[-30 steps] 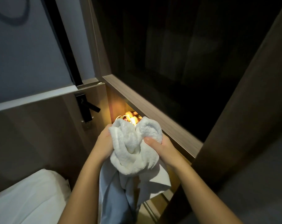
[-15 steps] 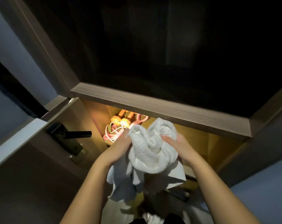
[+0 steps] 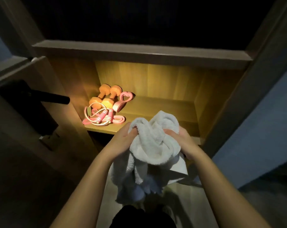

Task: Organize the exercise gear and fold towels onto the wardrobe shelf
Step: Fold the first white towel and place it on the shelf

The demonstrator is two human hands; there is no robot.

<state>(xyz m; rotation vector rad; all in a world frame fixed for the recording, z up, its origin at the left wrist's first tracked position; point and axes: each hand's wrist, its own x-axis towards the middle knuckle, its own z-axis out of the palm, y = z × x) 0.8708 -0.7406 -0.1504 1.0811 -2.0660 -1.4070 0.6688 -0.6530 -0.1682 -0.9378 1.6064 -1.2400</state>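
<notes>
The wardrobe is dim except for one lit shelf (image 3: pixel 164 109), glowing yellow under a dark upper compartment. A second ago the person faced left of it, with only a sliver of that light showing behind the towel. Now they stand square to the opening and the whole shelf is in sight.

The gear is already on it, at the left end. Two orange dumbbells (image 3: pixel 105 97) sit at the back, a pink heart-shaped piece (image 3: pixel 124 101) is just beside them, and a pink rope (image 3: pixel 100 120) is coiled in front. Bare wood shows to the right.

The towel (image 3: pixel 154 142) stays bunched and unfolded, held just in front of the shelf's front edge. The left hand (image 3: pixel 123 140) and the right hand (image 3: pixel 184 142) each keep a closed grip on its sides. I'd say the gear part is done and the folding hasn't begun.

Much is hard to read:
- The top compartment is black.
- The towel's tail drops into shadow.
- I cannot tell whether the smoother white cloth hanging under it is a second piece.
- The right fingers are buried in the pile.
- A dark door handle (image 3: pixel 54 98) juts in at the left.
</notes>
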